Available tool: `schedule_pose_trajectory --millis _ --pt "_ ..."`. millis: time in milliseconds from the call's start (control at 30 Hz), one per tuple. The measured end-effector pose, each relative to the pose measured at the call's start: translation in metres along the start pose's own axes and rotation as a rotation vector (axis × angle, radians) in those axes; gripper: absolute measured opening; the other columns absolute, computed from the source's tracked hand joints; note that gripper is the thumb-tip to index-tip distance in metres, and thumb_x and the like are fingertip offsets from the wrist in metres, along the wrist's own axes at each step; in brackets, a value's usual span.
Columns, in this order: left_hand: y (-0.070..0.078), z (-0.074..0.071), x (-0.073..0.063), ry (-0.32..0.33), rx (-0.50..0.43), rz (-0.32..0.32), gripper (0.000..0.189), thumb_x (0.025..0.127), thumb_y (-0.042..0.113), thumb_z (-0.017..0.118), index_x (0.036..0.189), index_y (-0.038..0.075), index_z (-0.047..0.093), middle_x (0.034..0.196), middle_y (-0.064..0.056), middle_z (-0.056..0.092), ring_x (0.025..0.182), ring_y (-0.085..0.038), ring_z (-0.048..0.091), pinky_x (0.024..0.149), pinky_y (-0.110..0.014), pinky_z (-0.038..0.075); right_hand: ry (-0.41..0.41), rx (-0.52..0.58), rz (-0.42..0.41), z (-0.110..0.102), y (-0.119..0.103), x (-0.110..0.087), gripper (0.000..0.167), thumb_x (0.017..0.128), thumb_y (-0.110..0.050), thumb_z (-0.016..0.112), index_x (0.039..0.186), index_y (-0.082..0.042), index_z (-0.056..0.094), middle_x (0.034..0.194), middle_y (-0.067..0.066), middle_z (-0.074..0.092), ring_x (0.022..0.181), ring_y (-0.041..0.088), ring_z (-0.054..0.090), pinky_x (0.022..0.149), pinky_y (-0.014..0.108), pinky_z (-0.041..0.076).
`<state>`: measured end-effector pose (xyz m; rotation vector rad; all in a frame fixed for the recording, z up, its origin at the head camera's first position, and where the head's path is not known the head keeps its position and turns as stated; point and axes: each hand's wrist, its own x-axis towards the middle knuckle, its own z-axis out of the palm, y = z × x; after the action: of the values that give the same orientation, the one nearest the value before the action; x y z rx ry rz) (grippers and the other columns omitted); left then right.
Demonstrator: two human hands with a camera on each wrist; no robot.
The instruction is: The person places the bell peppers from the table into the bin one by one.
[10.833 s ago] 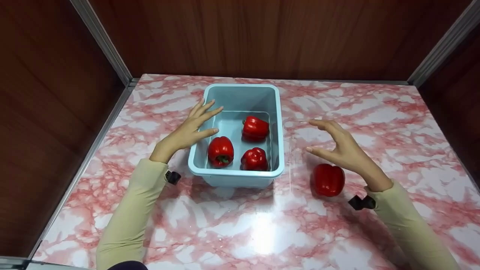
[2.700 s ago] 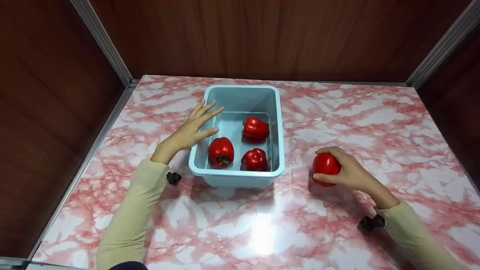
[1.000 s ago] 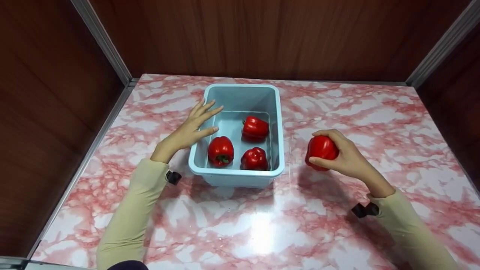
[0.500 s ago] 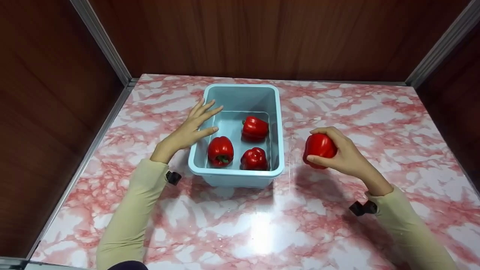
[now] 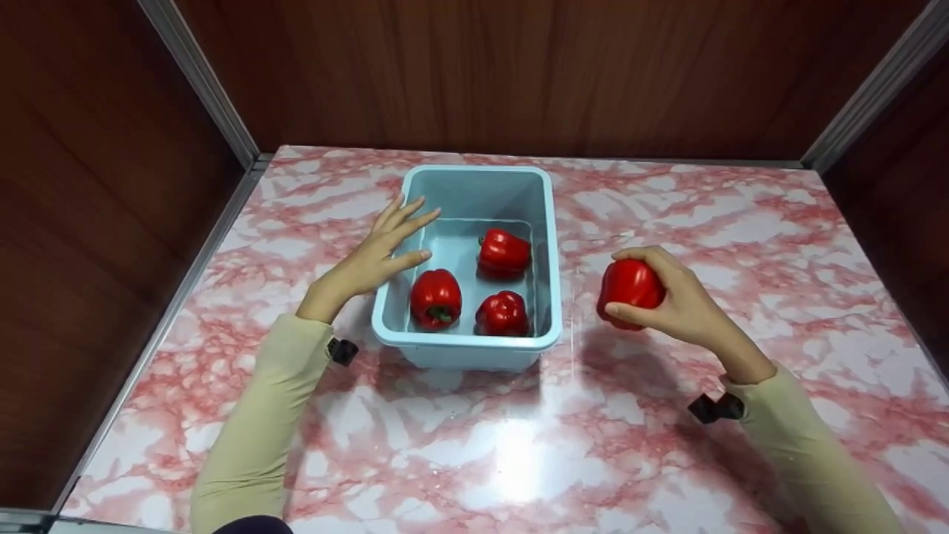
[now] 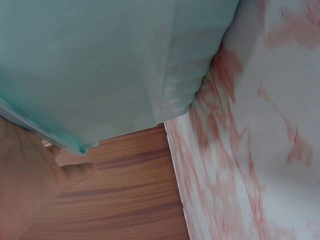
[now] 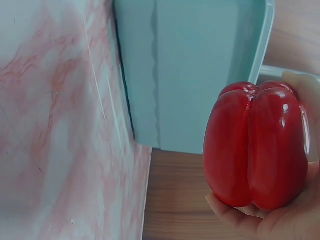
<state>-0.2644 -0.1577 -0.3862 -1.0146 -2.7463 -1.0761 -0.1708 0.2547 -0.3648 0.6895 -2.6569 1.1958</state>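
Note:
My right hand (image 5: 682, 304) grips a red bell pepper (image 5: 632, 294) between thumb and fingers, held above the table to the right of the light-blue bin (image 5: 554, 252). In the right wrist view the bell pepper (image 7: 257, 147) shows its lobed side, with the bin wall (image 7: 195, 75) behind it. My left hand (image 5: 374, 256) rests over the bin's left rim, fingers spread and straight. The left wrist view has part of that hand (image 6: 30, 175) at the rim. Inside the bin lie three more bell peppers: front left (image 5: 436, 298), front right (image 5: 503, 314) and farther back (image 5: 504, 253).
The table (image 5: 460, 460) has a pink-and-white marbled top. Dark wood panels (image 5: 534, 74) with metal edging stand at the back and both sides. Each wrist carries a small black camera, one on the left wrist (image 5: 342, 351) and one on the right wrist (image 5: 715, 408).
The right hand, at first empty above the pepper on the table, took hold of it and raised it. Lately it has drifted slightly up and left. The left hand has stayed put.

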Motion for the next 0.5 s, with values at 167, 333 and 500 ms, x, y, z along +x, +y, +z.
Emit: schedule_pose_trajectory --millis 167,333,500 --pt "0.000 0.000 -0.001 -0.004 0.008 -0.011 0.060 0.090 0.049 0.053 0.144 0.037 0.030 0.155 0.005 0.014 0.143 -0.024 -0.007 0.108 -0.061 0.007 -0.013 0.005 0.001 -0.003 -0.016 0.001 0.057 0.072 -0.009 0.078 0.122 -0.001 0.052 0.121 0.017 0.053 0.104 0.035 0.054 0.079 0.055 0.048" --pt "0.000 -0.001 0.000 -0.009 0.016 -0.008 0.061 0.089 0.049 0.053 0.144 0.036 0.030 0.155 0.005 0.014 0.143 -0.024 -0.008 0.108 -0.061 0.006 -0.010 0.001 -0.008 -0.004 -0.020 0.003 0.056 0.073 -0.009 0.078 0.122 0.000 0.051 0.122 0.017 0.052 0.104 0.035 0.054 0.080 0.056 0.048" --pt "0.001 -0.001 0.000 -0.006 0.016 -0.007 0.060 0.090 0.048 0.053 0.144 0.036 0.031 0.155 0.002 0.015 0.143 -0.025 -0.007 0.107 -0.062 0.006 -0.009 0.000 -0.007 -0.003 -0.019 0.005 0.057 0.073 -0.010 0.078 0.122 -0.001 0.051 0.123 0.016 0.052 0.105 0.035 0.053 0.081 0.057 0.047"
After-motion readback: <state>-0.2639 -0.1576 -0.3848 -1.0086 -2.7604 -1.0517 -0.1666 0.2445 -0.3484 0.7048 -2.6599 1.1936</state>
